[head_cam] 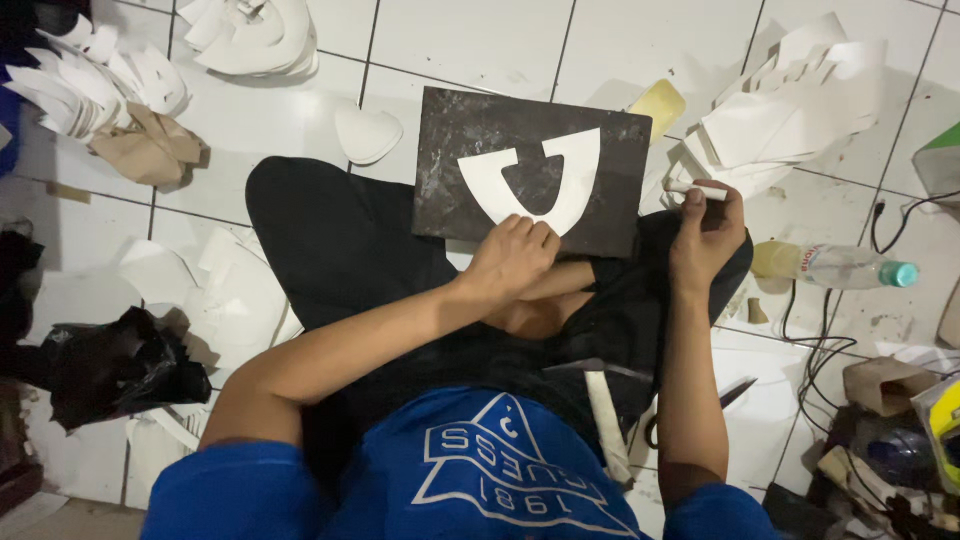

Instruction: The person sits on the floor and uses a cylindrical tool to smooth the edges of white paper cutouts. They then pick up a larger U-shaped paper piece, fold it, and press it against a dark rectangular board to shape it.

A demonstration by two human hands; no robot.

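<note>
On the white tiled floor (pixel 480 40), a dark rectangular board (pixel 450 190) rests across the seated person's lap. A white U-shaped cutout (pixel 575 185) lies flat on it. The left hand (pixel 510 260) presses the cutout's lower edge, fingers (pixel 530 232) together. The right hand (pixel 705 240), just beside the board, pinches a small white stick (pixel 695 188).

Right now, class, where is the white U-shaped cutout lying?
In the head view, the white U-shaped cutout lies flat on the dark board on the person's lap, just above the left hand, whose fingertips touch its lower edge.
</note>
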